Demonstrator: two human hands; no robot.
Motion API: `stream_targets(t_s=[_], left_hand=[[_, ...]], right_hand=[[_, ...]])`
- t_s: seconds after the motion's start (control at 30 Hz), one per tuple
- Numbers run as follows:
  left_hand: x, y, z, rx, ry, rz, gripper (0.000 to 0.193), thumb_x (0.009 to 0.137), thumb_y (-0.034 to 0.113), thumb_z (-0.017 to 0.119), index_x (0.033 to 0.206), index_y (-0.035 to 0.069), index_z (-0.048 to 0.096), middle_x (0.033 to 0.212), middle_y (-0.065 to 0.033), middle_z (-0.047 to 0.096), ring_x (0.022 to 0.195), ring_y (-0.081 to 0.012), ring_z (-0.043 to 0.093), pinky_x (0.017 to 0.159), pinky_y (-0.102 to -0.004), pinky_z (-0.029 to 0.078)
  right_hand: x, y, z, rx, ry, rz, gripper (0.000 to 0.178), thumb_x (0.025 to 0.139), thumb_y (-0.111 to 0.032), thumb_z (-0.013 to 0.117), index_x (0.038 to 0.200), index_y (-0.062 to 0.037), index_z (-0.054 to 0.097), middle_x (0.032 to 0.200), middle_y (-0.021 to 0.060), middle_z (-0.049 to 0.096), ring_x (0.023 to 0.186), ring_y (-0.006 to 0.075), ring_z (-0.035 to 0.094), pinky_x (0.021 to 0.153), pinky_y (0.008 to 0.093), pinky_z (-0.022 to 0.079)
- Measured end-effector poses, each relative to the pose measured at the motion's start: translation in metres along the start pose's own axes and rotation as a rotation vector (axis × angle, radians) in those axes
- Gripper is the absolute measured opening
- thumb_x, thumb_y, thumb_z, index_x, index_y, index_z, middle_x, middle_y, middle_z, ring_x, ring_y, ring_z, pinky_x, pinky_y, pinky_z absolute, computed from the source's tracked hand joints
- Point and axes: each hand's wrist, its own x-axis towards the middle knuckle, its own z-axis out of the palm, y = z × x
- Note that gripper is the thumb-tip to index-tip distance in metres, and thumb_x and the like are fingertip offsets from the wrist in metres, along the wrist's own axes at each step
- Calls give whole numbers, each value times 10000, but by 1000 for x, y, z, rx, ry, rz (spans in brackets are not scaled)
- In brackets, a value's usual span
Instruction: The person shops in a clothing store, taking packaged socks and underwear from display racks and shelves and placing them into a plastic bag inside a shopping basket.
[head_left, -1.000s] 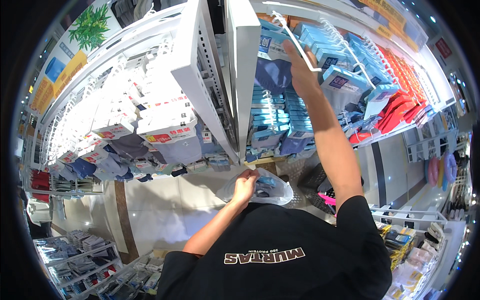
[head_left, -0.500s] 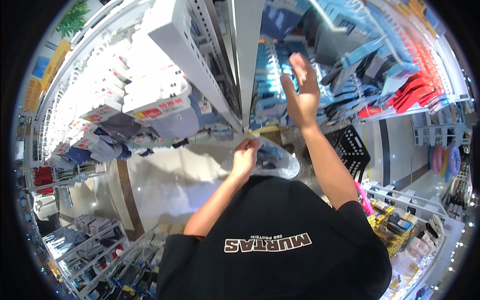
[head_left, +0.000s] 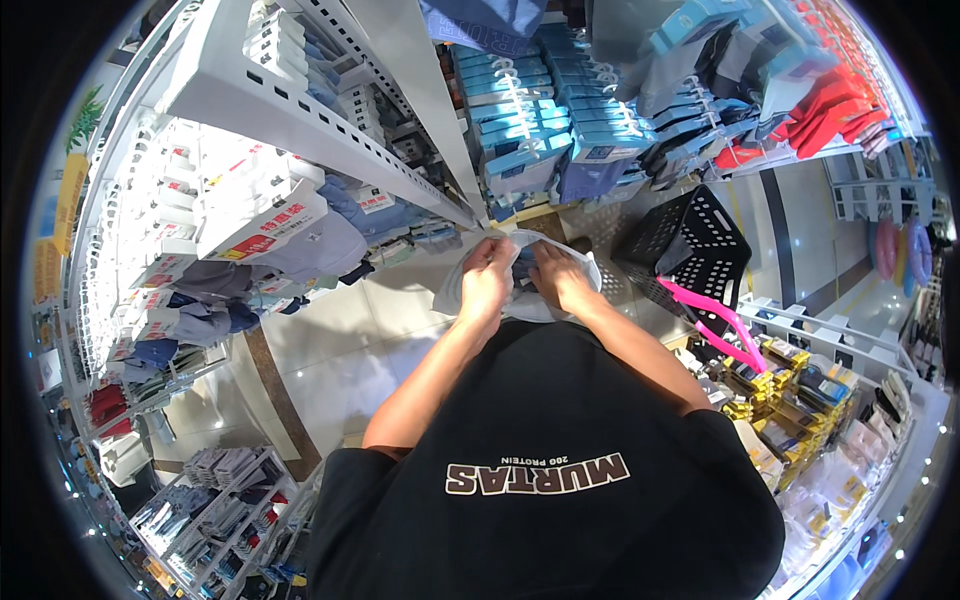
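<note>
In front of my body hangs a translucent plastic bag (head_left: 450, 290) with its mouth open, holding blue and dark packaged goods (head_left: 524, 268). My left hand (head_left: 486, 275) is closed on the left side of the bag's rim. Inside the mouth is my right hand (head_left: 562, 277), its fingers bent down against the packages. Its fingertips are partly hidden, and what they grip does not show plainly.
A black perforated shopping basket (head_left: 690, 240) with a pink handle (head_left: 722, 330) stands at my right. Ahead, blue-headed packs (head_left: 520, 125) hang on hooks beside a white rack upright (head_left: 425, 90). White-carded garments (head_left: 265, 225) hang at left. Yellow packs (head_left: 800, 400) fill a low rack at right.
My right hand has come down from the hanging blue packs into the bag. My left hand stays on the rim. The view has shifted right, showing more of the basket.
</note>
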Motion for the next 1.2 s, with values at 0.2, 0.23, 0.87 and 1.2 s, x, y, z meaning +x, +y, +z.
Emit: stream_targets(t_s=[0.2,0.23,0.87,1.2], left_hand=[[-8,-5,3,0,9,-18,243,954,315,576,883,83,587,548,71,390,427,-32,315,393,-231,232],[-7,-7,1,-11,26,-26,238,954,308,575,886,80,593,551,68,397,426,-32,317,391,-232,232],[15,-11,-16,-47,204,172,246,963,267,571,948,29,630,708,37,514,588,-47,375,518,-232,300],[14,-20,-19,-58,191,173,260,955,270,566,963,19,632,721,17,540,607,-52,425,479,-245,325]], right_hand=[[19,16,4,-25,-353,318,329,886,-238,593,1103,7,551,1179,240,582,1098,402,560,929,455,441],[19,18,7,-106,-323,272,345,867,-212,619,1136,-4,563,1156,235,592,1077,385,574,905,441,453],[-1,-50,-167,1157,219,110,311,840,-96,717,1108,9,597,990,48,666,899,111,609,846,269,473],[110,-94,-245,1234,845,-315,224,956,-209,588,1079,-23,598,964,31,638,865,102,594,766,250,472]])
